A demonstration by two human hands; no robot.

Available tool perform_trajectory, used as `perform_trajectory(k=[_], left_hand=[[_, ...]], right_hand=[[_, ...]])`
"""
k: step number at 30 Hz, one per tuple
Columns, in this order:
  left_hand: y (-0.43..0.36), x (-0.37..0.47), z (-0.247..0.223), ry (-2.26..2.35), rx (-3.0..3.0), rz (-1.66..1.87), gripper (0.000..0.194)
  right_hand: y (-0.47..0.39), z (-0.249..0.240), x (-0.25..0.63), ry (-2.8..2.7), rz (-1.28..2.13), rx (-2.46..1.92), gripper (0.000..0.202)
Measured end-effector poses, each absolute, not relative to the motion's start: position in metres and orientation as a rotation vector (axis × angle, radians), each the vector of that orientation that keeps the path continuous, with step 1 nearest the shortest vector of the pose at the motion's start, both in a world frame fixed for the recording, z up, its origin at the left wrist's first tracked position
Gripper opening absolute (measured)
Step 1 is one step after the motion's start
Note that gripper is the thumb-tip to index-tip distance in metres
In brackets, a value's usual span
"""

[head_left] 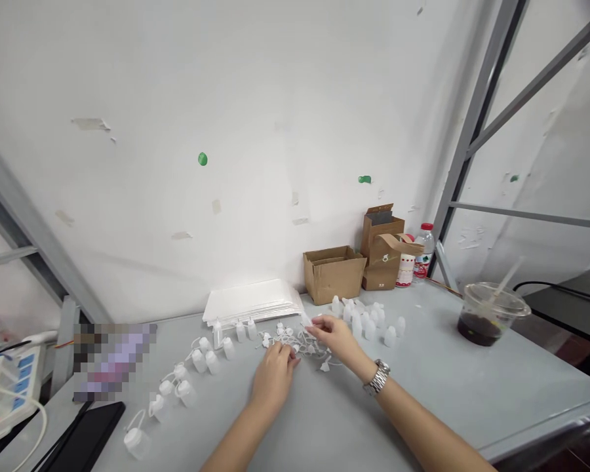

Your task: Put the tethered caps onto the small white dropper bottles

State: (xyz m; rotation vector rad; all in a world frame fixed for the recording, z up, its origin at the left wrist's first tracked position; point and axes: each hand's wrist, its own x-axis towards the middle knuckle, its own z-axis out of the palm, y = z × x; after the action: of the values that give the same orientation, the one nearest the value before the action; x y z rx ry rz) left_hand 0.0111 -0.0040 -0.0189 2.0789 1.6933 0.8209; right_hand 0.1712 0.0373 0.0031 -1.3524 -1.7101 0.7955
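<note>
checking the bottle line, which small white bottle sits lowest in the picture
The looped bottle at the near end of the left-hand line, beside the flat black object; all the others sit higher.

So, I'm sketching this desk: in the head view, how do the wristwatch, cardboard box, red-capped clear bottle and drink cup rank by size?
1. Drink cup and cardboard box: too alike to rank; the cup is nearer.
2. Red-capped clear bottle
3. Wristwatch

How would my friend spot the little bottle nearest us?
On the gray table, find the flat black slab at the picture's lower left. Just right of it begins a slanting row of little white bottles. Your bottle is the lowest one in the picture, at the row's near end.
</note>
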Motion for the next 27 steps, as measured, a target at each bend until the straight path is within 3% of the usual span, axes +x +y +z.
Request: perform_trajectory(k=[7, 12, 27], left_hand=[[0.005, -0.003, -0.007, 1.492, 1.541, 1.348, 0.014], [0.010, -0.009, -0.001, 1.379, 1.218, 1.434, 0.029], [-0.001, 0.001, 0.004, 1.114, 0.960, 1.472, 0.029]], right_hand=[[0.025, -0.004, 0.156, -1.517, 1.175, -1.052, 0.042], [0.014, -0.005, 0.148, -1.456, 1.324, -0.936, 0.043], [-0.001, 0.001, 0.142, -1.609, 1.250, -0.992, 0.026]])
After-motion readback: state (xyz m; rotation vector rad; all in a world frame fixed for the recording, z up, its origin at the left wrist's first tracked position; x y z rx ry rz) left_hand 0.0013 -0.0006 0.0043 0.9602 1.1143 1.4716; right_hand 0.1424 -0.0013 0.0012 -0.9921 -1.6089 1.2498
